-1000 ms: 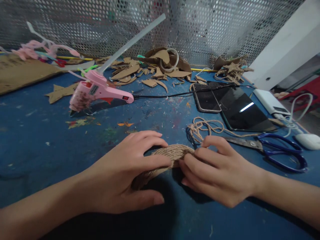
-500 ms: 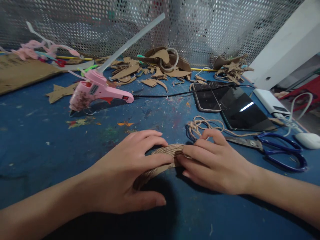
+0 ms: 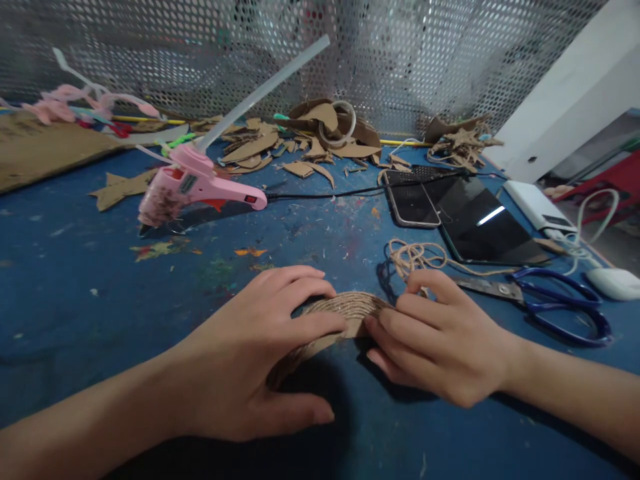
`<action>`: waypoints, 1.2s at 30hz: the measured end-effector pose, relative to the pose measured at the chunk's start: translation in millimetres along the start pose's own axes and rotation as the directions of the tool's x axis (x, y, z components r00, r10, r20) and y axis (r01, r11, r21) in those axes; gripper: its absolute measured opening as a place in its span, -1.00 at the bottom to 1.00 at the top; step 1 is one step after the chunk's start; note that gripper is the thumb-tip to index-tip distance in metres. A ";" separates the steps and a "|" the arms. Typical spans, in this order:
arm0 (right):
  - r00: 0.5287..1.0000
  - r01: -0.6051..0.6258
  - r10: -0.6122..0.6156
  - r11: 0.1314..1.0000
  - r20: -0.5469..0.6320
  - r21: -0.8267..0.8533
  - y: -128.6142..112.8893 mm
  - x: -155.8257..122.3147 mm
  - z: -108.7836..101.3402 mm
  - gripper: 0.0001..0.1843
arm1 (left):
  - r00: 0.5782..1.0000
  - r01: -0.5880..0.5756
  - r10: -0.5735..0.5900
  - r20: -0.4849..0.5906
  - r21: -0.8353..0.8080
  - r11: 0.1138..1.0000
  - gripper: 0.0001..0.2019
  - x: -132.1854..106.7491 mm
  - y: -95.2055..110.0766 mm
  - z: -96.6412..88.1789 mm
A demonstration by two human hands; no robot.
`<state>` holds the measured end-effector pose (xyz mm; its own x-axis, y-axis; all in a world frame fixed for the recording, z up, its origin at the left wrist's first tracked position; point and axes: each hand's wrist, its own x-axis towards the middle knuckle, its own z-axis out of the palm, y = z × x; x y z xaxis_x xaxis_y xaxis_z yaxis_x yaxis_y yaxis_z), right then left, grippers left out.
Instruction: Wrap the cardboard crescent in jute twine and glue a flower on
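A curved strip of cardboard [image 3: 356,327] lies in front of me, its upper face covered with rows of brown twine [image 3: 357,301]. My left hand [image 3: 260,347] rests over its left part, fingers spread along the rows and pressing it down, thumb apart on the table side. At the strip's right end, my right hand [image 3: 440,333] has its fingers bunched around the twine; the fingertips partly hide the grip. Loose twine [image 3: 415,255] lies in loops just beyond the right hand and trails toward the scissors [image 3: 555,300].
A pink glue gun [image 3: 193,183] with a long glue stick stands at the left back. Cardboard scraps [image 3: 250,147] line the metal mesh. To the right are a phone [image 3: 410,200], a dark tablet [image 3: 487,220], a white power bank [image 3: 537,203] and a white mouse-like object [image 3: 614,283].
My right hand has slid a little right and down along the strip, uncovering more of the twine rows. The loose loops have shifted slightly right. My left hand stays nearly in place.
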<state>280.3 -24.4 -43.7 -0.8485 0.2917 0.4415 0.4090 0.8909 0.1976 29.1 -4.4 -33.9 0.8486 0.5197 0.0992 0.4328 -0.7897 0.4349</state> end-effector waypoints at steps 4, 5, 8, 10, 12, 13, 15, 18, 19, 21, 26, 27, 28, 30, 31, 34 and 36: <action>1.000 0.010 -0.009 1.000 0.025 -0.025 0.3 2.8 0.4 -0.79 | 1.000 -0.018 0.018 -0.003 0.026 0.999 -0.49 0.4 -0.4 1.2; 0.999 -0.004 0.005 1.000 0.041 -0.026 1.7 3.1 0.1 -0.81 | 1.000 -0.021 0.021 0.000 0.035 0.999 -0.49 0.2 -0.5 1.6; 0.987 -0.118 0.103 0.986 0.123 0.117 13.4 3.2 -3.4 -0.82 | 1.000 -0.023 0.023 0.008 0.056 0.998 -0.47 -0.5 -0.6 2.2; 0.959 -0.228 0.161 0.928 0.235 0.294 27.3 3.4 -8.4 -0.77 | 1.000 -0.020 0.019 0.010 0.063 0.998 -0.49 -0.9 -0.2 1.7; 0.918 -0.317 0.173 0.860 0.356 0.399 42.7 4.2 -14.5 -0.73 | 1.000 -0.009 0.009 0.015 0.059 0.998 -0.52 -1.5 0.9 0.6; 0.900 -0.347 0.172 0.840 0.401 0.417 49.8 5.1 -17.2 -0.74 | 1.000 0.001 -0.002 0.019 0.056 0.998 -0.54 -1.9 1.8 -0.4; 0.883 -0.363 0.159 0.828 0.441 0.427 60.5 8.0 -20.8 -0.81 | 0.999 0.028 -0.029 0.031 0.044 0.999 -0.56 -3.2 4.4 -3.0; 0.895 -0.331 0.127 0.832 0.427 0.445 67.9 17.3 -19.3 -0.83 | 0.993 0.106 -0.108 0.053 0.033 0.994 -0.57 -5.5 8.4 -8.8; 0.903 -0.313 0.113 0.834 0.416 0.454 68.7 21.9 -16.9 -0.82 | 0.988 0.143 -0.144 0.059 0.021 0.990 -0.60 -6.0 9.0 -10.8; 0.918 -0.282 0.090 0.832 0.387 0.477 69.8 33.4 -9.7 -0.83 | 0.975 0.221 -0.220 0.039 -0.030 0.975 -0.67 -6.1 8.1 -13.7; 0.952 -0.217 0.030 0.768 0.306 0.602 72.8 69.8 15.5 -0.89 | 0.916 0.352 -0.378 -0.133 -0.184 0.918 -0.81 -0.6 -1.9 -10.6; 0.953 -0.214 0.019 0.749 0.303 0.627 73.4 76.6 20.0 -0.90 | 0.907 0.364 -0.396 -0.141 -0.209 0.908 -0.82 0.6 -3.5 -8.9; 0.951 -0.217 0.011 0.730 0.307 0.648 74.0 82.5 24.0 -0.90 | 0.901 0.373 -0.411 -0.138 -0.235 0.898 -0.82 1.5 -4.5 -7.2; 0.947 -0.235 0.004 0.688 0.321 0.686 75.8 90.9 30.1 -0.89 | 0.889 0.393 -0.440 -0.129 -0.278 0.876 -0.82 2.4 -4.7 -4.5; 0.944 -0.251 0.005 0.663 0.330 0.706 77.3 93.2 32.2 -0.88 | 0.883 0.401 -0.451 -0.130 -0.288 0.870 -0.83 2.5 -4.1 -3.6; 0.926 -0.295 0.005 0.635 0.379 0.714 85.1 93.3 35.0 -0.84 | 0.863 0.430 -0.482 -0.150 -0.282 0.858 -0.86 1.8 -1.1 -2.6; 0.901 -0.321 0.001 0.674 0.434 0.665 93.1 89.9 34.3 -0.79 | 0.852 0.451 -0.501 -0.152 -0.272 0.850 -0.88 1.3 0.4 -2.7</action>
<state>230.5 96.7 -15.7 -0.9097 0.4149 0.0178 0.3252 0.7384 -0.5907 29.6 -3.2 -31.2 0.4602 0.8878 0.0025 0.6682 -0.3482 0.6575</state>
